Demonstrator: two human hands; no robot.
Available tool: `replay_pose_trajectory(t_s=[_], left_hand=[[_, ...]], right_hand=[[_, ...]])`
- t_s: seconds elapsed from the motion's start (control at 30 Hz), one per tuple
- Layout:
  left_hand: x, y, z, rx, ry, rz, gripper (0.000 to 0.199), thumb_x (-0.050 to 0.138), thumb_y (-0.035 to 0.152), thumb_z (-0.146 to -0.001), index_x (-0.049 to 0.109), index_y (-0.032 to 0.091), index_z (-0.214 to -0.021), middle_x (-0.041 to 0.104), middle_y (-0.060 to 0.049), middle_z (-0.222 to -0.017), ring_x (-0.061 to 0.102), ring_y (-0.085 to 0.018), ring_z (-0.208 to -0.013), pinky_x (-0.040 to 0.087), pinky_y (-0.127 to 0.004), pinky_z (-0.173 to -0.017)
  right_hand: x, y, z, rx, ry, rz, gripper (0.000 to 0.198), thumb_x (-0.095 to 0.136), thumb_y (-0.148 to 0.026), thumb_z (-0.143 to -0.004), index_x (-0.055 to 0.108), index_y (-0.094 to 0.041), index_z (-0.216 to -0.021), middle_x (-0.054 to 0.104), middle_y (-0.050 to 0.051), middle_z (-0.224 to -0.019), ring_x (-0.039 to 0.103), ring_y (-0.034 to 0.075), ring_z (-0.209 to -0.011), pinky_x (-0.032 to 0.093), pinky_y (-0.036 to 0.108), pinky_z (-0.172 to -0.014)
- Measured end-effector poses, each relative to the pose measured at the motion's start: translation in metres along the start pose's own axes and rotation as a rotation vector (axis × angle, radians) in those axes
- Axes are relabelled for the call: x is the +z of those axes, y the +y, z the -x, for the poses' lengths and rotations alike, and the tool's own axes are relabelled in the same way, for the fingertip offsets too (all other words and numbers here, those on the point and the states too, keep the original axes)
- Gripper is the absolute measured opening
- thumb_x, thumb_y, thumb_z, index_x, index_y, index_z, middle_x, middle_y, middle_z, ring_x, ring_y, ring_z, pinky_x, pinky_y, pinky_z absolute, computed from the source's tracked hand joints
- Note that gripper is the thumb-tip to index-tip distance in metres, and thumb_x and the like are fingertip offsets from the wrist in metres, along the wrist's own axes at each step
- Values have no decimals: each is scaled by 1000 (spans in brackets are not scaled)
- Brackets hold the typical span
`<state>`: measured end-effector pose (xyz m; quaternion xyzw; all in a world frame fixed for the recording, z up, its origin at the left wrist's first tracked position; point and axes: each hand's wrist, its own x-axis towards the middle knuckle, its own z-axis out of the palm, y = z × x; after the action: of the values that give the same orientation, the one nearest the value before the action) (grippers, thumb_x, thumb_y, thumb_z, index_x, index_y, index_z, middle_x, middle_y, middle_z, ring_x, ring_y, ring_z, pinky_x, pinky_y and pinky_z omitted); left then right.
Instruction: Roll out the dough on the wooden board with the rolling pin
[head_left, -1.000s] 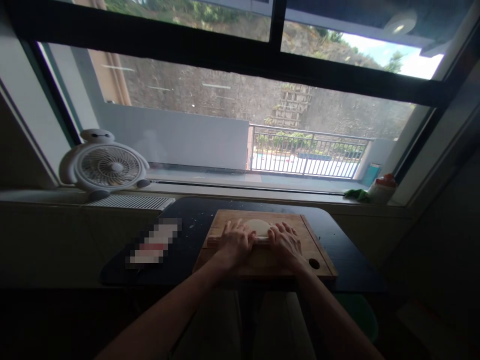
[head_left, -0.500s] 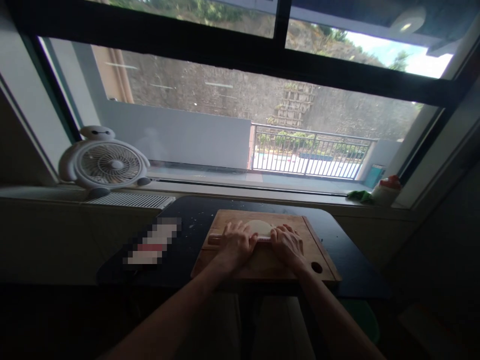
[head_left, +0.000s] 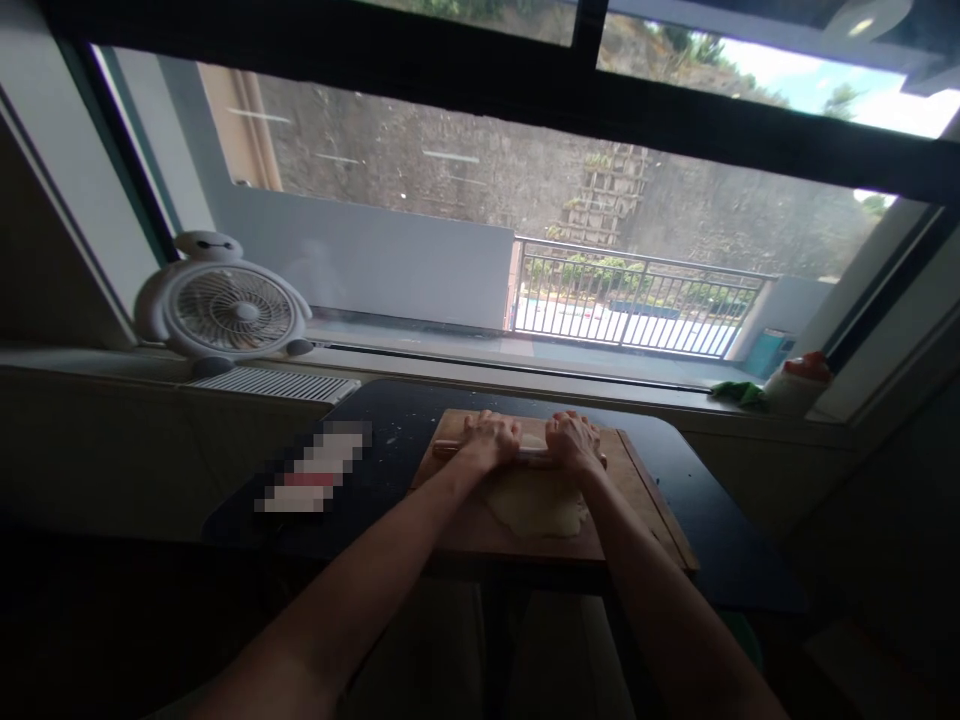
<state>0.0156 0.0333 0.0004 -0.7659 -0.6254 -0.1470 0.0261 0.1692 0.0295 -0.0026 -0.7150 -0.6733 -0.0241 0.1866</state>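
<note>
Both of my hands rest on a wooden rolling pin point(head_left: 534, 457) that lies crosswise over a flattened sheet of dough point(head_left: 534, 503). My left hand point(head_left: 492, 436) is curled over the pin left of its middle, and the pin's left end sticks out beyond it. Toward the right end, my right hand point(head_left: 574, 438) has its fingers bent over the pin. Most of the dough spreads on my side of the pin, with an uneven near edge; a small part shows between the hands. Under it all is a wooden cutting board point(head_left: 645, 500).
The board lies on a dark table point(head_left: 705, 530) dusted with white specks. A blurred-out item point(head_left: 315, 470) sits at the table's left. On the windowsill are a white fan point(head_left: 236, 310), a green cloth point(head_left: 739, 393) and a white bottle with an orange top point(head_left: 802, 383).
My hands and the rolling pin have moved forward, away from me, toward the board's far edge. More dough now shows on the near side of the pin. The view has shifted slightly.
</note>
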Motion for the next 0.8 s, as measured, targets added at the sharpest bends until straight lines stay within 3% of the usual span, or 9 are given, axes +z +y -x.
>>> replay_pose_trajectory(t_s=[0.1,0.17,0.3,0.4,0.5,0.6,0.8], left_hand=[[3,-2,-29,-56,-31,-9,38,34,36,-86,67,18,-89,67,-11,-99,57,-28,-99,39,-47,-86],[4,-1,-31,-61,-40,-12,38,34,35,-86,67,17,-88,67,-12,-98,57,-28,-98,39,-47,-86],[6,1,3,-1,-31,-2,42,31,42,-88,66,19,-90,65,-11,-104,53,-28,-104,33,-48,-92],[5,3,38,49,-2,11,49,26,49,-89,64,20,-97,62,-10,-112,46,-29,-113,26,-47,-99],[5,4,53,69,23,23,50,24,51,-89,62,21,-102,60,-9,-115,45,-28,-114,25,-46,-99],[7,3,41,42,19,21,47,25,46,-89,64,19,-96,62,-11,-109,48,-30,-109,28,-49,-96],[8,-4,-18,-32,-29,23,39,31,36,-87,65,19,-90,65,-10,-101,52,-29,-102,35,-49,-89]], right_hand=[[7,-3,-28,19,-46,-10,39,30,-31,-88,61,-15,-106,57,14,-112,51,24,-102,35,35,-84],[10,-3,-31,-4,-73,-18,37,34,-31,-86,60,-16,-106,56,13,-113,51,24,-102,36,34,-83],[8,2,-1,-63,-86,-21,37,31,-37,-89,60,-21,-104,57,9,-112,48,24,-105,34,35,-87],[2,4,33,-85,-49,-5,38,28,-38,-90,61,-22,-102,54,8,-119,41,25,-113,26,38,-95],[-1,1,49,-72,-20,11,39,28,-36,-91,62,-20,-101,52,9,-123,36,25,-118,19,39,-100],[1,-3,38,-37,-12,15,41,27,-34,-91,62,-19,-102,55,11,-118,40,25,-113,21,39,-98],[15,-7,-26,11,-39,8,37,33,-32,-86,64,-17,-98,59,13,-107,49,26,-102,32,37,-86]])
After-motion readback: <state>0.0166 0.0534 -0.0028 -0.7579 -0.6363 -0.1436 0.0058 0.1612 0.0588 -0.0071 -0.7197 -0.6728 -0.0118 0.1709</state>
